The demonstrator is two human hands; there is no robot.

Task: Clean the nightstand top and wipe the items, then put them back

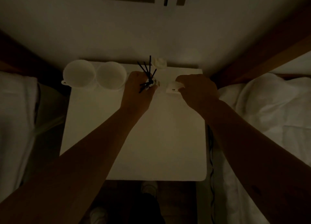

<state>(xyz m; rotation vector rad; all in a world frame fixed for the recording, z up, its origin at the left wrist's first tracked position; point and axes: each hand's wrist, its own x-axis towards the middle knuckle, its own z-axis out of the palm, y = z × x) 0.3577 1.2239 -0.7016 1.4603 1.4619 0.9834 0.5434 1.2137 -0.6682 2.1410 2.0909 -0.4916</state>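
1. Gripping a small glass diffuser bottle with thin black reed sticks (148, 80), the left hand (137, 92) held it at the back of the white square surface (151, 139).
2. Pinching a white crumpled wipe (173, 88), the right hand (197, 91) hovered just beside it.
3. Two round white cups (94, 75) stood touching at the back-left corner.
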